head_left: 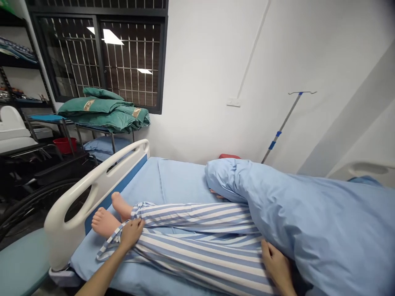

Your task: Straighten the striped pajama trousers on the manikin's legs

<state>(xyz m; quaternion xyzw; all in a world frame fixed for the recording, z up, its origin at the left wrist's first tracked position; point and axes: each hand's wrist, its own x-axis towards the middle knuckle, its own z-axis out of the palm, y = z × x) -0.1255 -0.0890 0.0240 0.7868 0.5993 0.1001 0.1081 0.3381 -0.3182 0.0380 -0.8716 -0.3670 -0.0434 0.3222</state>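
Blue-and-white striped pajama pants (197, 246) cover the legs of a figure lying on the bed, apparently a manikin. Its bare feet (106, 222) point toward the footboard. My left hand (132, 235) lies over the near ankle, its fingers curled on the pants near the cuff. By the thigh, my right hand (276, 263) has its thumb and fingers closed on the near side of the pants, beside the quilt's edge. A light blue quilt (296, 213) is folded back over the upper body and hides it.
A white footboard (101, 176) closes the bed's left end. Beyond it stand a wheelchair (33, 181) and a stool holding green folded quilts (105, 109). An IV pole (280, 127) leans near the wall. A pale green round-edged surface (24, 263) is at lower left.
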